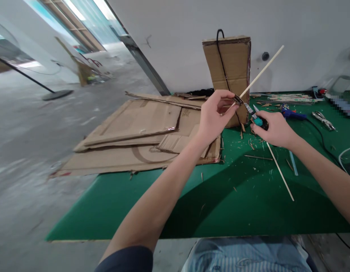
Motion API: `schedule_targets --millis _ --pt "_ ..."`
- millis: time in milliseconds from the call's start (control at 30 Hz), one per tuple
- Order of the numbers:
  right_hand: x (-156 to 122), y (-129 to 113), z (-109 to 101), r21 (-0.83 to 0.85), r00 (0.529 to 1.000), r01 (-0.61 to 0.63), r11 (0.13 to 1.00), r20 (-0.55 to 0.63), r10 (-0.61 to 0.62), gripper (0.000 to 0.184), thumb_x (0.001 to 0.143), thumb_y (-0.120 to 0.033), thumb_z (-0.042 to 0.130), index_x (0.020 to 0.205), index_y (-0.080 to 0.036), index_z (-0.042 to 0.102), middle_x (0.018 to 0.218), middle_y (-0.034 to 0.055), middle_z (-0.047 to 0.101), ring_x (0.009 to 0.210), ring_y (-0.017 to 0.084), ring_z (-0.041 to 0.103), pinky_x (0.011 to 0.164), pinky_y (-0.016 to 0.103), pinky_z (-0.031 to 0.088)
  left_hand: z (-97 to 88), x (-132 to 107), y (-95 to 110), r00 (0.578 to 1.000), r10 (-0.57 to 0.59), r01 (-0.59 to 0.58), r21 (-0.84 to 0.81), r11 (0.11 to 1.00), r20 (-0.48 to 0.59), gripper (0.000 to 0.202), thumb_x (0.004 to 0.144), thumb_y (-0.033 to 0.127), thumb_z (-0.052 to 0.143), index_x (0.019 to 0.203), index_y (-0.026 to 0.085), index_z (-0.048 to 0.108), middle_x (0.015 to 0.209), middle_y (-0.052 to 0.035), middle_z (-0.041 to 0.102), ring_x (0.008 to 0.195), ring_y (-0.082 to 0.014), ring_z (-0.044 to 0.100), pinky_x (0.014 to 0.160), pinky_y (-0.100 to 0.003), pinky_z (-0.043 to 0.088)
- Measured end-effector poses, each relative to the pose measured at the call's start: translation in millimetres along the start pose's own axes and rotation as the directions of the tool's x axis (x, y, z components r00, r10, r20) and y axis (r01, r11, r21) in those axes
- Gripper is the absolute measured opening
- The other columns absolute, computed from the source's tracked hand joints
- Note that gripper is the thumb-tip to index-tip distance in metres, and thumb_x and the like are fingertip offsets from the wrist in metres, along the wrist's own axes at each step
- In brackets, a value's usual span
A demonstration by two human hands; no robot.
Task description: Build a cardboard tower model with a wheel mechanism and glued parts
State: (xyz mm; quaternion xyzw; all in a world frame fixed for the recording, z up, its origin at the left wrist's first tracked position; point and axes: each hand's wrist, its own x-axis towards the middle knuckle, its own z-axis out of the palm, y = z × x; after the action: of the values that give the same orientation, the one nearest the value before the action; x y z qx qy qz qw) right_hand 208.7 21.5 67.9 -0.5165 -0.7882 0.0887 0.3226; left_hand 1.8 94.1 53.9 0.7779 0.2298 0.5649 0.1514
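Note:
My left hand (214, 115) is closed around a thin pale wooden stick (262, 71), which slants up to the right. At its fingertips, a small dark brown piece (237, 99) sits against the stick; I cannot make out its kind. My right hand (273, 128) grips a utility knife (258, 120) with a teal and black handle. The blade points up and left, close to the brown piece, and whether it touches is unclear. Behind the hands stands an upright cardboard panel (230, 62) with a black cord over its top.
Flat cardboard sheets (129, 121) overhang the left side of the green table (107, 211). A second stick (281, 172), a translucent glue stick (293, 164) and scraps lie below my right hand. Further right are a blue glue gun (293, 114) with its cable and a silver hand tool (323, 120).

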Motion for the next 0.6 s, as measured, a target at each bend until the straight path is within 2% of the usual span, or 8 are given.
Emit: schedule_targets --millis 200,400,600 --pt "-1 -2 -1 0.052 1.0 0.003 0.999 0.03 -0.004 0.017 0.084 -0.036 0.058 0.081 -0.02 0.059 0.071 0.0003 0.06 0.06 0.013 0.046 0.059 0.028 0.031 2.7 -2 -2 0.997 0.029 -0.027 0.036 0.999 -0.065 0.02 0.092 0.027 0.065 0.109 0.024 0.056 0.108 -0.0037 0.065 0.094 -0.0135 0.071 0.072 -0.021 0.06" --pt "0 0 1 0.007 1.0 0.003 1.0 0.017 -0.003 0.02 0.085 -0.038 0.057 0.085 -0.019 0.065 0.068 0.0005 0.059 0.059 0.013 0.044 0.06 0.028 0.032 5.9 -6 5 0.991 0.091 -0.076 0.149 0.986 -0.098 0.017 0.093 0.029 0.063 0.108 0.024 0.057 0.108 -0.0047 0.06 0.097 -0.0148 0.067 0.07 -0.022 0.061" --pt "-1 0 0 -0.03 1.0 -0.001 1.0 0.014 0.002 0.024 0.084 -0.039 0.058 0.093 -0.018 0.068 0.072 0.0027 0.061 0.062 0.015 0.047 0.063 0.029 0.035 4.2 -7 12 0.987 0.151 -0.13 0.275 0.953 -0.056 0.013 0.095 0.026 0.06 0.107 0.023 0.059 0.109 -0.0056 0.06 0.101 -0.0165 0.065 0.074 -0.025 0.063"
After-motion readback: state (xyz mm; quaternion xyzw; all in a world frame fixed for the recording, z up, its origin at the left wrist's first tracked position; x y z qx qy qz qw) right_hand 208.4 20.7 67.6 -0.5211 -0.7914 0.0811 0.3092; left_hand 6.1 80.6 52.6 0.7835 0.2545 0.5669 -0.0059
